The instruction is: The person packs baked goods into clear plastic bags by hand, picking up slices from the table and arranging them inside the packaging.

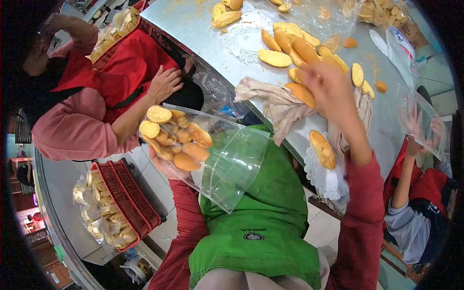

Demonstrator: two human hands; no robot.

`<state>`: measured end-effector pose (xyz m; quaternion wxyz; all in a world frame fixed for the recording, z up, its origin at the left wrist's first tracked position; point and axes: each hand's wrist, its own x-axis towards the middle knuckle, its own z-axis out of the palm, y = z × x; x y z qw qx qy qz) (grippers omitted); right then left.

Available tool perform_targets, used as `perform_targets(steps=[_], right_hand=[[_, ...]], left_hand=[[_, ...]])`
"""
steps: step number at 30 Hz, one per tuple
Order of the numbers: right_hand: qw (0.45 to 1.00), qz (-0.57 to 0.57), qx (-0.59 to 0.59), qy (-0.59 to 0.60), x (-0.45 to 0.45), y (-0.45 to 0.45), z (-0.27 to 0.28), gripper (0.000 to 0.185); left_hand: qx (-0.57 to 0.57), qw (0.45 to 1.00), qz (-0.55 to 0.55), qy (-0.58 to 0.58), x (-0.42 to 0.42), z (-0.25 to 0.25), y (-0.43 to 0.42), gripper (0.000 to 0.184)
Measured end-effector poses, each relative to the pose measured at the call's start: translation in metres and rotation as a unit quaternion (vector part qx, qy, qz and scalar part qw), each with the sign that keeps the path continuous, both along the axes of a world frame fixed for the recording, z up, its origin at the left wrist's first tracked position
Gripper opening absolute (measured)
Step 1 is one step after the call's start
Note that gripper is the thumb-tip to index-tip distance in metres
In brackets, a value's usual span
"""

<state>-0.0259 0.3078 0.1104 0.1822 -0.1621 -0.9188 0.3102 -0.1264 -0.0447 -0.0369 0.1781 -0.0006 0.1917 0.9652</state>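
Observation:
My left hand [166, 166] grips a clear plastic bag [234, 164] from beneath at its filled end. Several small oval breads [183, 140], golden brown with paler sides, lie inside it, and the bag's flat end stretches over my green apron. Above the table my right hand [331, 89] is smeared by motion, so its fingers do not show clearly. It is over the near side of a pile of loose breads [290, 46], close to one bread [300, 94] on a crumpled cloth [275, 104]. Another bread [322, 149] rests on a white paper doily [321, 179] below my right wrist.
The metal table [193, 24] has crumbs and plastic sheeting [309, 14] at its far side. A co-worker in a red apron [130, 67] sits at the left; another person's hands [415, 118] hold a clear bag at the right. Red crates [128, 198] with bagged breads stand lower left.

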Motion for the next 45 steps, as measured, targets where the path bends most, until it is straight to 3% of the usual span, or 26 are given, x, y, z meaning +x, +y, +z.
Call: perform_targets(steps=[2,5,8,11,14,17,20,23,26,29,32,35,41,45], right_hand=[[0.983,0.004,0.147,0.111,-0.037,0.052,-0.026,0.020],[0.987,-0.007,0.157,0.005,-0.059,0.064,-0.033,0.025],[0.983,-0.020,0.183,0.000,-0.066,0.081,-0.040,0.026],[0.982,-0.060,0.162,0.075,-0.059,0.091,-0.035,0.026],[0.980,-0.122,0.043,0.153,-0.047,0.096,-0.027,0.026],[0.984,-0.136,0.106,0.053,-0.039,0.115,-0.034,0.023],[0.956,-0.265,0.120,-0.048,-0.041,0.074,0.007,0.020],[0.957,-0.176,0.219,-0.071,-0.056,0.091,-0.025,0.027],[0.964,-0.127,0.227,-0.054,-0.065,0.100,-0.043,0.033],[0.976,-0.151,0.152,0.036,-0.064,0.098,-0.032,0.048],[0.975,-0.093,-0.195,0.053,-0.046,0.082,-0.008,0.056],[0.939,-0.019,-0.327,0.102,-0.035,0.068,-0.002,0.050],[0.914,-0.059,-0.390,0.098,0.003,0.018,0.015,0.038],[0.907,0.074,-0.406,-0.087,0.058,-0.039,0.023,0.032]], left_hand=[[0.012,1.000,-0.006,0.012,0.001,0.002,0.001,0.060],[0.025,0.999,0.000,0.027,0.007,0.005,0.007,0.059],[0.009,1.000,0.011,0.017,0.010,0.005,0.006,0.058],[0.031,0.999,-0.004,0.016,0.009,0.004,0.005,0.057],[0.027,1.000,-0.003,0.014,0.010,0.006,0.008,0.057],[0.043,0.998,-0.024,0.025,0.008,0.000,0.006,0.057],[0.062,0.997,-0.042,0.035,0.010,0.002,0.009,0.057],[0.016,1.000,-0.015,0.016,0.011,0.001,0.009,0.058],[-0.029,1.000,0.008,-0.001,0.013,0.008,0.014,0.060],[-0.006,1.000,0.002,-0.002,0.013,0.008,0.008,0.062],[0.024,1.000,-0.002,0.004,0.011,0.007,0.005,0.062],[0.019,1.000,-0.001,0.010,0.010,0.005,0.008,0.062],[0.000,1.000,0.017,0.001,0.005,0.006,0.014,0.063],[0.007,0.999,0.042,-0.010,-0.004,0.003,0.010,0.062]])
